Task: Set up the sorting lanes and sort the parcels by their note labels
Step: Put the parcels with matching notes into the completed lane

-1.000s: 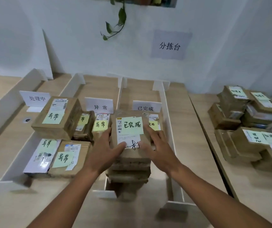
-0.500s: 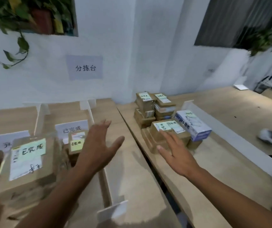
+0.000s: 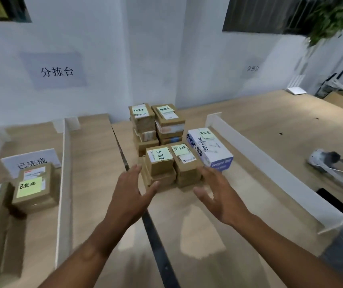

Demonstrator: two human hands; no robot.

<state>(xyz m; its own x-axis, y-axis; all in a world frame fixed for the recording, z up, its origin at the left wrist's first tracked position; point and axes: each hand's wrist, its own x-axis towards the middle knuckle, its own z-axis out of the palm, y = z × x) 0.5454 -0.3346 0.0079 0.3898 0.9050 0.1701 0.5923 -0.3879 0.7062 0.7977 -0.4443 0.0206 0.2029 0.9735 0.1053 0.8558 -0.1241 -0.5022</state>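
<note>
Though empty, both hands (image 3: 129, 196) (image 3: 220, 194) near parcels (image 3: 159, 164).

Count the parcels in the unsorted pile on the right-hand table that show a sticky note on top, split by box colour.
Brown cardboard parcels: 4
White-and-blue box: 1
Total: 5
</note>
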